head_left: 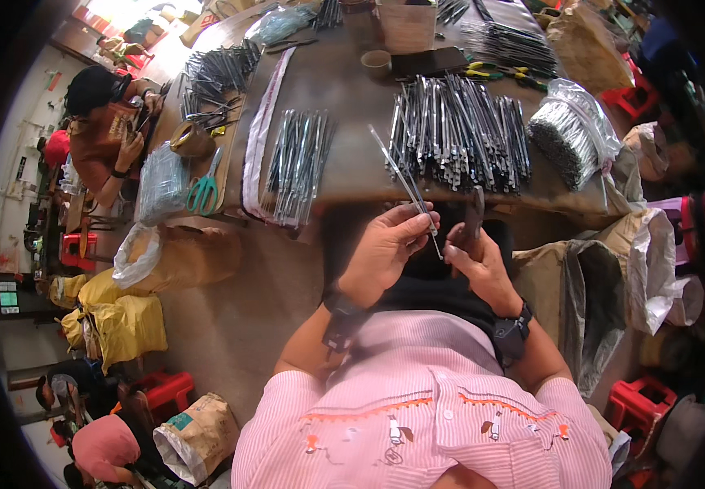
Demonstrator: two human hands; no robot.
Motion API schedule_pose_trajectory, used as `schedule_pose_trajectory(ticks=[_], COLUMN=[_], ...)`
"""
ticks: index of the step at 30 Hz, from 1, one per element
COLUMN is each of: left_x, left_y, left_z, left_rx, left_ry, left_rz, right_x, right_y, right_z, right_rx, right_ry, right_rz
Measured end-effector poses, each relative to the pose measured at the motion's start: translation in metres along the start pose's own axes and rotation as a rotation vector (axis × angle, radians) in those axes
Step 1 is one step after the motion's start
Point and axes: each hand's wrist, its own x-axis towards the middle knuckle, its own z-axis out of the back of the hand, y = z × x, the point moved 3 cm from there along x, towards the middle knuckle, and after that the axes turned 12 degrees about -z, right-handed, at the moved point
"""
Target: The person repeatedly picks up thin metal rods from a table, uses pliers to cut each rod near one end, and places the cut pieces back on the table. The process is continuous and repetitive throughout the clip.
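Observation:
My left hand point(393, 244) pinches a couple of long thin metal strips point(401, 175) between thumb and fingers, above my lap just off the table's edge. They slant from the upper left down toward my right hand point(480, 265). That hand is closed around a dark tool point(472, 216) that stands upright; its exact kind is unclear. On the table beyond lies a large heap of similar metal strips point(458, 134), and a smaller spread of strips point(299, 163) lies to its left.
A bundle in clear plastic point(576, 122) sits at the table's right, near yellow-handled pliers point(483, 72). Teal scissors point(205, 189) and a tape roll point(192, 140) lie left. Sacks point(177, 257) flank the table point(352, 155); a co-worker point(103, 122) sits at the left.

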Motion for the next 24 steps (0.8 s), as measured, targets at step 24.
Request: schedule_pose_trajectory(ticks=[24], left_x=[0.023], left_y=[-0.006], left_z=[0.013], left_rx=[0.087], left_ry=[-0.103], left_rz=[-0.118], right_x=[0.009], right_y=[0.005], right_z=[-0.031], right_rx=[0.137], right_ry=[0.128], right_rz=[-0.06])
